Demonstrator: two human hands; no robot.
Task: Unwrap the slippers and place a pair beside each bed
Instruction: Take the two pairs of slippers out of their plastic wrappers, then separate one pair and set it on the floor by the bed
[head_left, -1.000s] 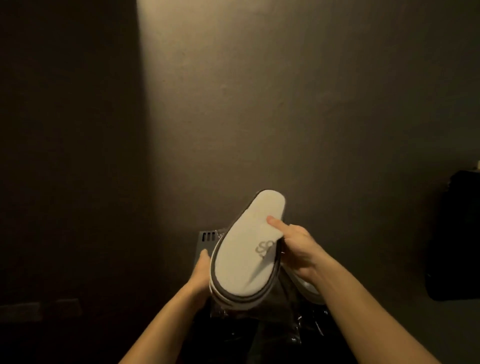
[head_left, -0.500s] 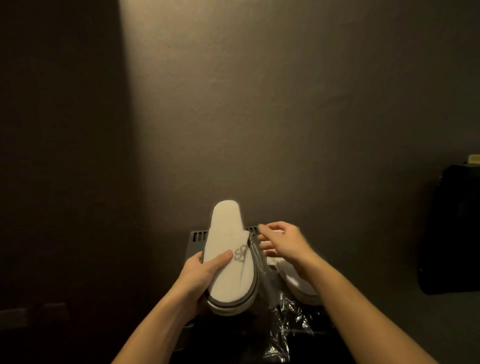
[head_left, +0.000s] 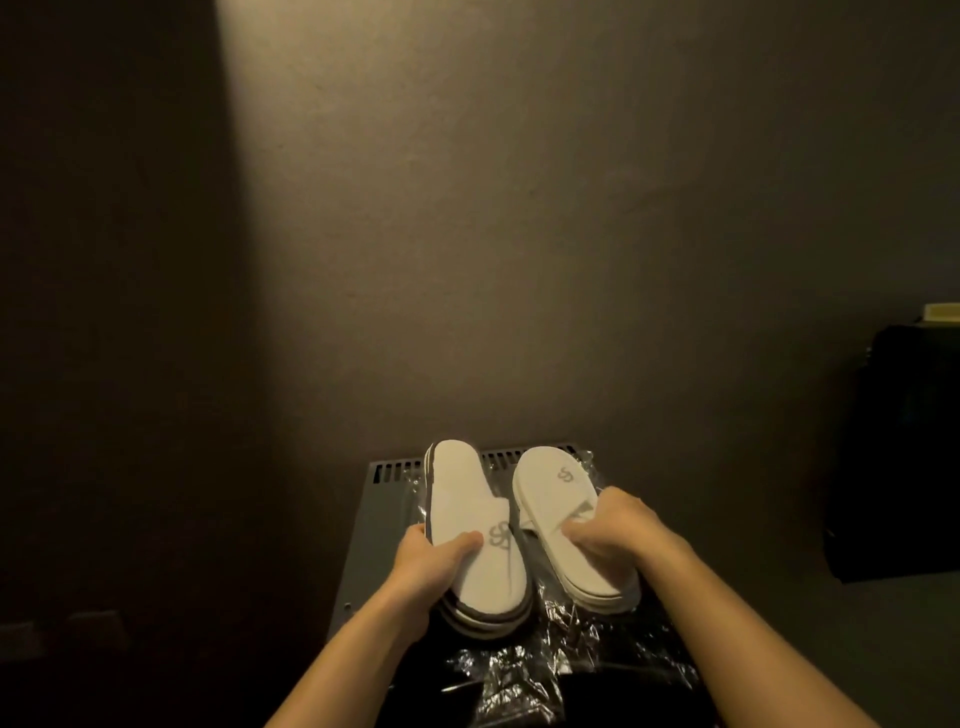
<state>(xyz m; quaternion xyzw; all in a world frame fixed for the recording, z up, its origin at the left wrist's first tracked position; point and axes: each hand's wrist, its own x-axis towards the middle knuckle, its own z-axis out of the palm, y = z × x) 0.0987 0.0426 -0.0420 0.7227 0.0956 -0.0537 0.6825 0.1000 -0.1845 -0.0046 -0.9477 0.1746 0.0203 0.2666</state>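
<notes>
My left hand (head_left: 426, 569) grips a stacked pair of white slippers with dark trim (head_left: 470, 525), thumb laid across the top one beside its grey logo. To the right, my right hand (head_left: 613, 535) closes on a second stacked pair of white slippers (head_left: 556, 499), fingers curled over the upper strap. Both pairs lie lengthwise, side by side, low over a grey metal box. Crumpled clear plastic wrapping (head_left: 550, 670) spreads under and in front of the slippers.
The grey metal box (head_left: 374, 525) with a row of vent slots along its back edge stands against a dim wall (head_left: 519, 234). A dark cabinet (head_left: 904, 457) stands at the right edge. The left side lies in deep shadow.
The left pair has come down from upright to lie flat. My right hand has dropped from the wrapping onto the second pair and closed on it.
</notes>
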